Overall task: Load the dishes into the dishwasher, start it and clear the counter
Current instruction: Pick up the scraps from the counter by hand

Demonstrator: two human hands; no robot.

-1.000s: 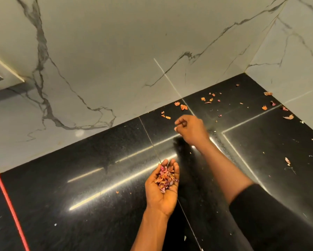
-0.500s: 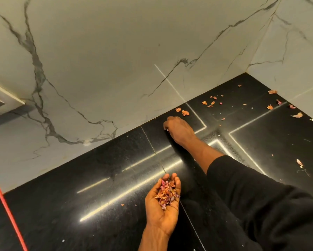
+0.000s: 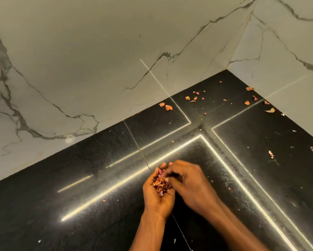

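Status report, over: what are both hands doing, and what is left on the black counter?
Left hand cupped, holding peel pile. Right hand fingertips at the pile. Loose peels lie near counter corner.

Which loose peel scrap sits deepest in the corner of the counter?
The small orange scrap lying alone, nearest the wall corner; every other scrap lies farther out.

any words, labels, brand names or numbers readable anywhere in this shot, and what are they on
None: no text can be read anywhere in this view.
The black counter, the marble wall and the peel scraps cupped in the left hand carry no print, label, number or sign.
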